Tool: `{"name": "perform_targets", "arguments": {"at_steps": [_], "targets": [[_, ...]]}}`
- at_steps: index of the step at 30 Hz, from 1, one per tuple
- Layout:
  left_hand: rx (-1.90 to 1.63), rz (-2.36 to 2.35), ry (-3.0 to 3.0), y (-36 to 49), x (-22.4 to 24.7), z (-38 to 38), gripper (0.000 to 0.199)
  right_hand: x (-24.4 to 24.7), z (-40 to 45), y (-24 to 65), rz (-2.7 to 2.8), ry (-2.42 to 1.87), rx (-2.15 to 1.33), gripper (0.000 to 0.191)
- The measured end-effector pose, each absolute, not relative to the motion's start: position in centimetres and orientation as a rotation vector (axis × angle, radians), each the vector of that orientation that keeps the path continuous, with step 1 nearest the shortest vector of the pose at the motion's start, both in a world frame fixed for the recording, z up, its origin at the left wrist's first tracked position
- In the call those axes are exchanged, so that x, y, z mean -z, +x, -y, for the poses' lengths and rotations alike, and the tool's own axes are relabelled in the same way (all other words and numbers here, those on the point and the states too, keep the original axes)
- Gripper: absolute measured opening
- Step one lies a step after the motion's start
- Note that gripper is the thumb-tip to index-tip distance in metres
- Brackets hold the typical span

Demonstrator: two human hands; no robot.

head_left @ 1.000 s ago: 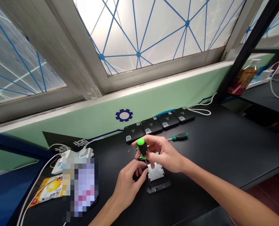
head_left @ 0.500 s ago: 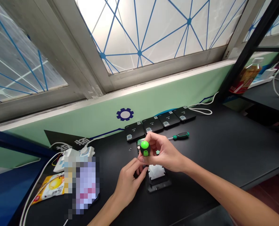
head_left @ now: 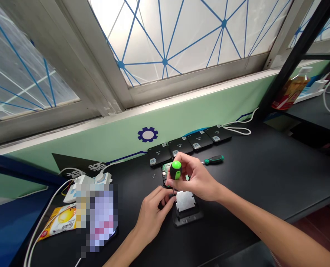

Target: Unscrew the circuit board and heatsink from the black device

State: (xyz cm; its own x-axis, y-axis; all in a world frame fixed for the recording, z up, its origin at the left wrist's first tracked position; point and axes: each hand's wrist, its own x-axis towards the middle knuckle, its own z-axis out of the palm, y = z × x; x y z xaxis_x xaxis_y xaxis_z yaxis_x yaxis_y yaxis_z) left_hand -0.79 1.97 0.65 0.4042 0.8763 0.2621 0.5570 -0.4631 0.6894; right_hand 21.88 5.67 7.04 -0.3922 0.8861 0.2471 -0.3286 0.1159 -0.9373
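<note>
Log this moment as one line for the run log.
right hand: green-handled screwdriver | left hand: beside metal plate | nearby: loose screws

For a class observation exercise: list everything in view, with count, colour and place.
flat cases: four, black, in a row by the wall
loose screwdriver: one, green and black, right of the hands
held screwdriver: one, green and black, above the circuit board
circuit board: one, green, beyond the silver plate
silver plate: one, nearest the viewer's hands
tiny screws: few, silver, left of the board
snack packet: one, yellow, front left
left hand: beside the plate
right hand: gripping the held screwdriver
</note>
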Motion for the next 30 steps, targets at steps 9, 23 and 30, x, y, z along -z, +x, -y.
{"name": "perform_targets", "arguments": {"at_steps": [9, 23, 30], "targets": [[-0.836, -1.233, 2.247, -0.8, 0.2, -1.9, 0.032, -7.1, -5.7, 21.8, 1.307, -0.626, -1.465, 0.053], [-1.003, -1.280, 2.239, -0.7, -0.1, -2.0, 0.016, -7.7, -6.1, 22.2, 1.231, -0.603, -1.434, 0.043], [-1.207, -1.590, 1.944, -1.4, -0.8, -2.8, 0.021, -7.7, -6.5, 22.3, 1.113, -0.638, -1.433, 0.043]]}}
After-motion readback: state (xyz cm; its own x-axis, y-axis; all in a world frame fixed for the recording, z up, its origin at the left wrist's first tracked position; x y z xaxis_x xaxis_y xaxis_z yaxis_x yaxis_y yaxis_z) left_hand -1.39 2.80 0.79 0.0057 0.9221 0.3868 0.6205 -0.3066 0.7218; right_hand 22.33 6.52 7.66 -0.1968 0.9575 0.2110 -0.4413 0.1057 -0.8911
